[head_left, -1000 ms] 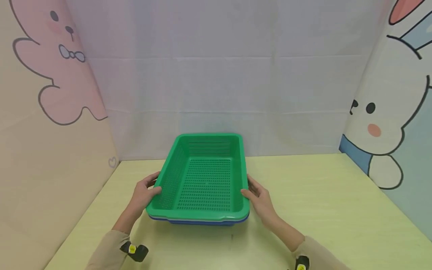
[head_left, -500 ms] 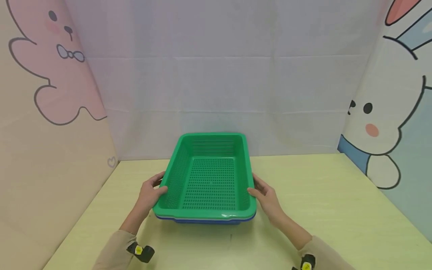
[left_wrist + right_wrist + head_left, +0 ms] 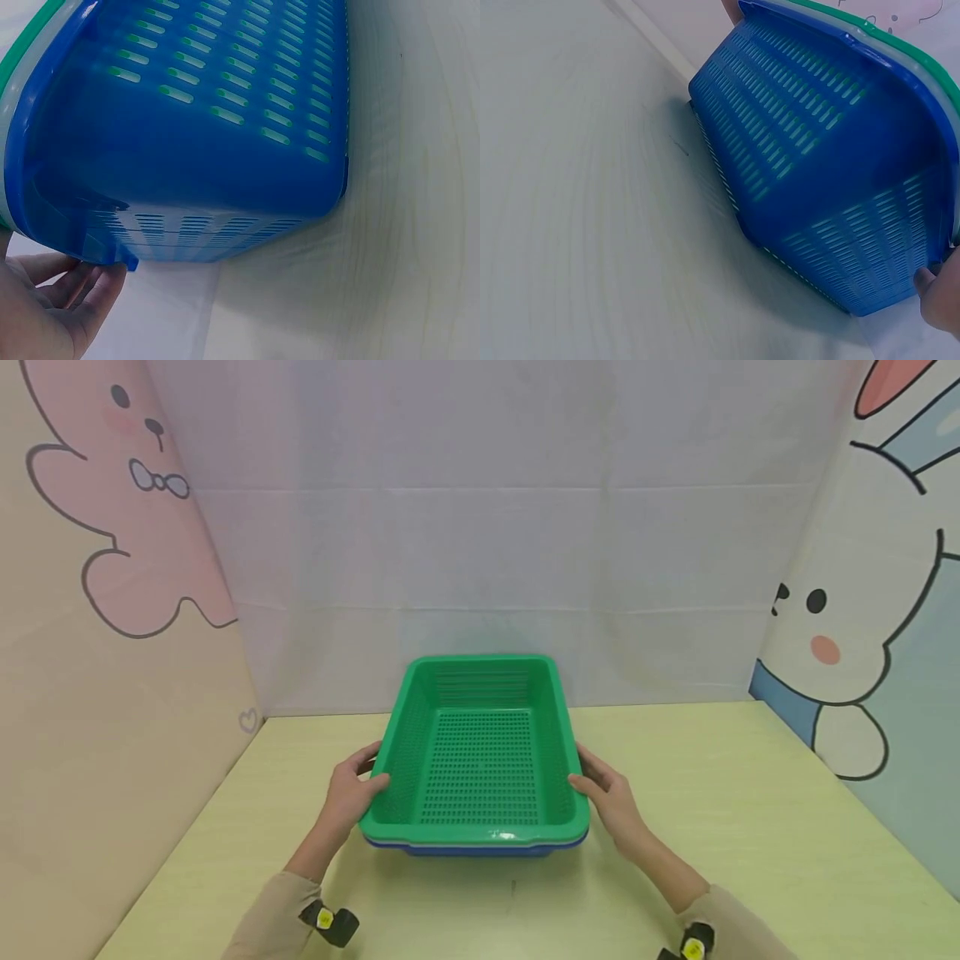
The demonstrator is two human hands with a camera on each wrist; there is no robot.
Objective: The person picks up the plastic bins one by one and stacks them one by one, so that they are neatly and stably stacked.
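A green perforated plastic basket (image 3: 480,768) sits nested on top of a stack. Beneath it show the rim of a whitish basket (image 3: 15,94) and a blue slotted basket (image 3: 180,150). My left hand (image 3: 348,793) grips the left side of the stack, thumb over the green rim and fingers below the edge. On the opposite side my right hand (image 3: 617,806) holds the rim the same way. In the right wrist view the blue basket's base is close over the table, and only a little of my right hand (image 3: 941,296) shows at the edge.
A pale yellow table (image 3: 750,810) extends on both sides of the stack. Behind it hangs a light curtain-like back wall (image 3: 495,543). Side panels with a pink cartoon animal (image 3: 150,560) and a white rabbit (image 3: 855,610) flank the table.
Both hands have shifted the basket stack steadily to the right along the table's back. Their grip on the rims looks the same throughout.
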